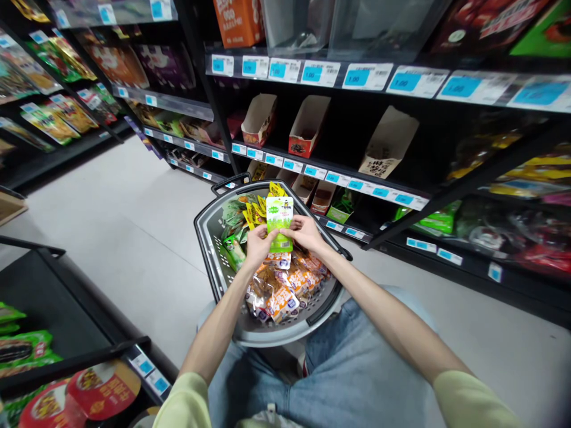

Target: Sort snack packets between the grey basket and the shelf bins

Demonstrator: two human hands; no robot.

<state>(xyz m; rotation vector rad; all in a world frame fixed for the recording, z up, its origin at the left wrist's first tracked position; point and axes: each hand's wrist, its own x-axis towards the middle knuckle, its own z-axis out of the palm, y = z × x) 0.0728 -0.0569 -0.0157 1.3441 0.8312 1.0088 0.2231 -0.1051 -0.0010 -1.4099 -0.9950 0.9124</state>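
Over a grey shopping basket [209,249], a small green-and-white snack packet [279,215] is held upright with its printed front toward me. My left hand [259,242] pinches its lower left edge, thumb on the front. On the other side, my right hand [307,233] grips the right edge the same way. Below my hands, the basket holds several clear packets with orange-and-white labels [285,300]. Yellow packets [255,211] lie behind the held one, with dark green packets [236,217] and a bright green one [234,249] at the left.
A black shelf rack stands ahead with price tags [312,171] and open cardboard boxes [308,126], [388,142]. Left is grey floor [147,208]. A low black display [40,297] with green packets [27,351] stands at lower left. The basket rests before my knees.
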